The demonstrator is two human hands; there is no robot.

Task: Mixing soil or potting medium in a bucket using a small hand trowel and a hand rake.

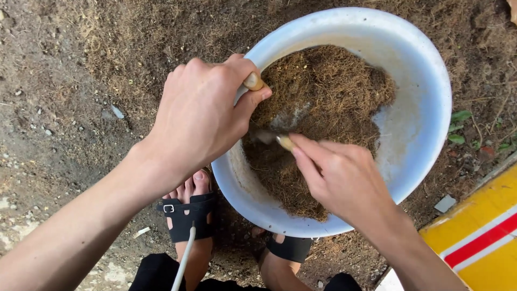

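A white round basin (pixel 425 108) sits on the ground, partly filled with brown fibrous soil mix (pixel 328 86). My left hand (pixel 199 116) is closed around the pale wooden handle (pixel 253 81) of a small trowel at the basin's near left rim. The trowel's grey metal blade (pixel 266 134) dips into the brown mix. My right hand (pixel 339 175) reaches in from the lower right, its fingertips pinched together against the blade, half buried in fibres.
Bare dirt with dry fibres and small stones surrounds the basin. My feet in black sandals (pixel 186 215) stand just below it. A yellow panel with red and white stripes (pixel 479 237) lies at lower right. Small green leaves (pixel 458 126) grow to the right.
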